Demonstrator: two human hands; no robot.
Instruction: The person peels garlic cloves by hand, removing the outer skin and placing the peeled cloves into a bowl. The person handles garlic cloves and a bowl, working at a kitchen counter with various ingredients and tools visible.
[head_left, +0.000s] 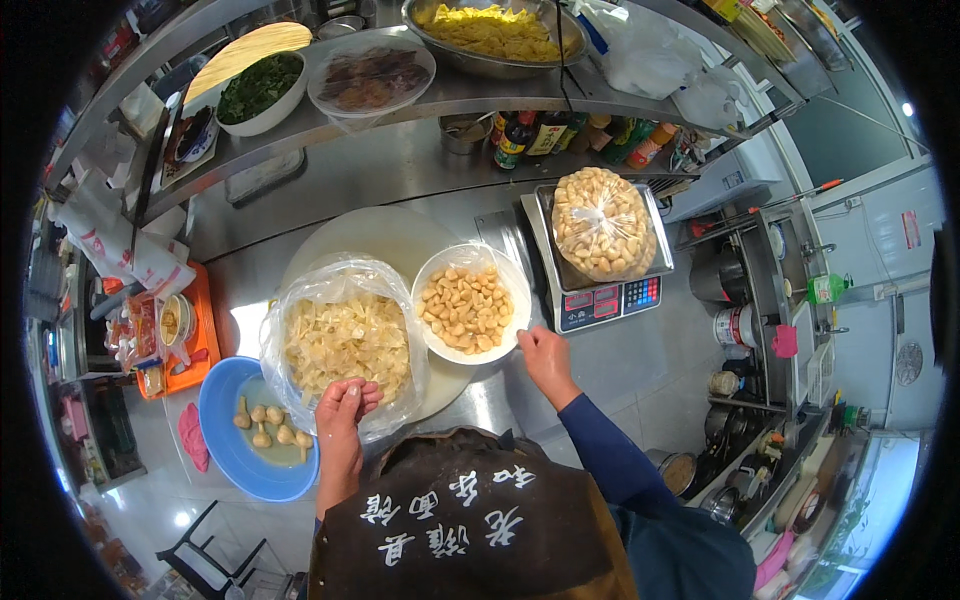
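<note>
My left hand (346, 420) is over the near edge of a bowl lined with a clear plastic bag (418, 375) and filled with pale garlic skins (345, 337). Its fingers are curled, and whether something small is between them cannot be told. My right hand (547, 361) is at the right rim of a white bowl (519, 300) of peeled garlic cloves (466, 309), thumb and fingertips close together by the rim. Both bowls are on a round cutting board (322, 232). At the left, a blue plastic basin (225, 465) holds several whole garlic bulbs (285, 435) in shallow water.
A digital scale (609, 304) bears a tied bag of peeled cloves (604, 225). Beyond, a steel shelf (465, 101) carries bowls of food, with sauce bottles (514, 142) beneath it. An orange tray (206, 322) and a pink cloth (193, 437) lie at the left.
</note>
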